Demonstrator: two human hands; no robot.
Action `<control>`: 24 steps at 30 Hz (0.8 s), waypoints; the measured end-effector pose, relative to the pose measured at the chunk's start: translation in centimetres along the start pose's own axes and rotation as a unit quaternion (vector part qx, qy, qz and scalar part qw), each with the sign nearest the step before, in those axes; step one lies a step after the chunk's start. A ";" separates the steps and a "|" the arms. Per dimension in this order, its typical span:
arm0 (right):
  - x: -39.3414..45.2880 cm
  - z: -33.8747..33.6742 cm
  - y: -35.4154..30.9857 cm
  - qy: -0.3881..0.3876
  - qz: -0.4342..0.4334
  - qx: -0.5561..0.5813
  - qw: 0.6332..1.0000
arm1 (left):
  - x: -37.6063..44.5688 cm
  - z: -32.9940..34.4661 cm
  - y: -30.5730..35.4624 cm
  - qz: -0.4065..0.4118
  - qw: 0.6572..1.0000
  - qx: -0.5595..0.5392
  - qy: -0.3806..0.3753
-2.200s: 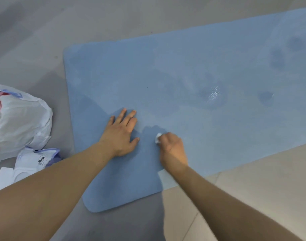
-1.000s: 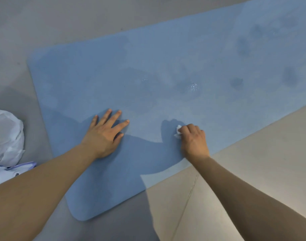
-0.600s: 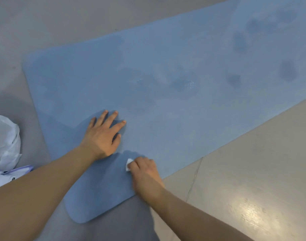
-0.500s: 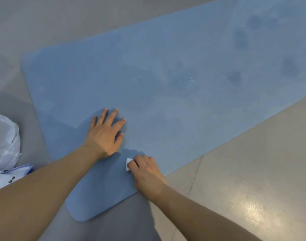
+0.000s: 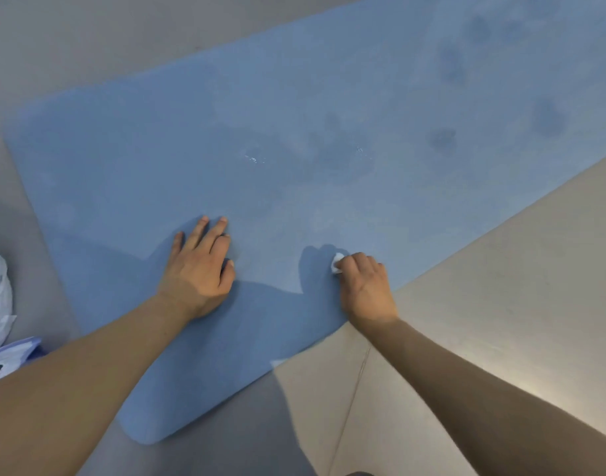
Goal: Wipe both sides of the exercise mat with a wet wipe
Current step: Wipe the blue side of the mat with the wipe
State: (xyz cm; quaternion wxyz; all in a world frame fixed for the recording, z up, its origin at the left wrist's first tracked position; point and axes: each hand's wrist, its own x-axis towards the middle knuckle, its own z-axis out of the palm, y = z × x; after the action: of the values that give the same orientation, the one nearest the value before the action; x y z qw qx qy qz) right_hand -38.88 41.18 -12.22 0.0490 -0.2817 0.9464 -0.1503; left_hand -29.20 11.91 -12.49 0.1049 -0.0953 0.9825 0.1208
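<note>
The blue exercise mat (image 5: 294, 139) lies flat on the floor (image 5: 483, 269), running off to the upper right, with darker damp patches farther along it. The step in hand is wiping the near edge strip. To do it well, the strokes should overlap and run right out to the mat's border, with steady downward pressure and the other palm pinning the mat so it does not creep on the smooth floor. The left hand (image 5: 200, 269) lies flat on the mat, fingers straight and slightly spread, holding nothing. The right hand (image 5: 365, 286) is curled around a small white wet wipe (image 5: 336, 265), pressing it to the mat near the edge; only a corner of the wipe shows, so it is probably bunched up.
</note>
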 end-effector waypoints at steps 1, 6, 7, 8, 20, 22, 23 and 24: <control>-0.7 0.6 -1.4 -0.015 -0.018 0.017 1.000 | 0.0 0.1 0.0 0.001 1.000 0.002 0.000; -6.1 3.7 -11.0 -0.081 -0.138 0.071 0.985 | -0.1 0.1 0.1 0.010 1.000 0.018 -0.003; -7.0 4.1 -12.1 -0.100 -0.167 0.067 0.979 | -0.1 0.0 0.1 0.011 1.000 0.020 -0.004; -7.5 4.2 -12.6 -0.118 -0.191 0.067 0.972 | -0.1 0.1 0.1 0.012 1.000 0.020 -0.004; -2.4 -2.4 7.1 0.004 -0.058 -0.048 0.997 | -0.1 0.3 -0.3 0.005 1.000 -0.005 0.018; -1.8 -2.8 8.5 0.021 0.030 -0.062 0.997 | -0.1 0.1 -0.2 0.007 1.000 -0.004 0.022; -1.6 -2.8 8.5 0.027 0.066 -0.058 0.996 | 0.0 0.1 -0.2 0.008 1.000 -0.003 0.024; -1.5 -2.6 8.1 0.037 0.085 -0.047 0.995 | 0.0 0.0 -0.2 0.010 1.000 -0.001 0.026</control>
State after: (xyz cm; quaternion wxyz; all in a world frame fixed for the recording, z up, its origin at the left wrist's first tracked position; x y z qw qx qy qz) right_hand -42.30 49.06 -12.26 0.0133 -0.1960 0.9742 -0.1114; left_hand -29.14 11.75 -12.56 0.0782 -0.0886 0.9857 0.1203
